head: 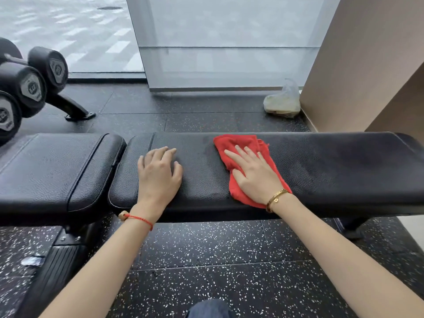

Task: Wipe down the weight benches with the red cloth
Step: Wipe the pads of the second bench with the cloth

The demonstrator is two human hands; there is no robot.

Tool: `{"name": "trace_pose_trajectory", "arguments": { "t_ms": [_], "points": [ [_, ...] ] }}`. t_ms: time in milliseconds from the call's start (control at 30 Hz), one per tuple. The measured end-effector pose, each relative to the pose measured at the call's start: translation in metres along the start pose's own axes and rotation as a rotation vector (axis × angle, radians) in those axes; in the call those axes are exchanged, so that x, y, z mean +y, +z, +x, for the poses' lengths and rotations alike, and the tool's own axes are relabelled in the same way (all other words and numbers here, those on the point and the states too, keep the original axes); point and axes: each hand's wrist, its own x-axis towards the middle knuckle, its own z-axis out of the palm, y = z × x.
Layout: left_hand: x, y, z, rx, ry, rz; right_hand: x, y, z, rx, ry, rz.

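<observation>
A black padded weight bench [332,171] runs across the view, with its long back pad to the right and a shorter seat pad [52,168] to the left. A crumpled red cloth [236,143] lies on the long pad near its middle. My right hand [254,173] presses flat on the cloth with its fingers spread. My left hand [158,171] rests on the bare pad near the gap between the two pads, fingers loosely bent and holding nothing.
A rack of black dumbbells [29,88] stands at the far left behind the bench. A plastic bag [283,102] sits on the speckled rubber floor [229,260] by the beige wall [358,65]. Glass panels [229,42] line the back.
</observation>
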Motion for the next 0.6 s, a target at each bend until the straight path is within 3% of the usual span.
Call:
{"name": "trace_pose_trajectory", "arguments": {
  "t_ms": [200, 467, 600],
  "points": [
    [-0.040, -0.016, -0.003, 0.043, -0.059, 0.052, -0.029, 0.007, 0.057, -0.022, 0.158, -0.027],
    [-0.041, -0.015, -0.005, 0.054, -0.092, 0.024, -0.091, 0.033, 0.020, -0.021, -0.189, -0.020],
    [-0.044, -0.014, -0.006, 0.060, -0.082, -0.006, -0.053, 0.022, -0.004, 0.024, -0.134, -0.021]
  ]
}}
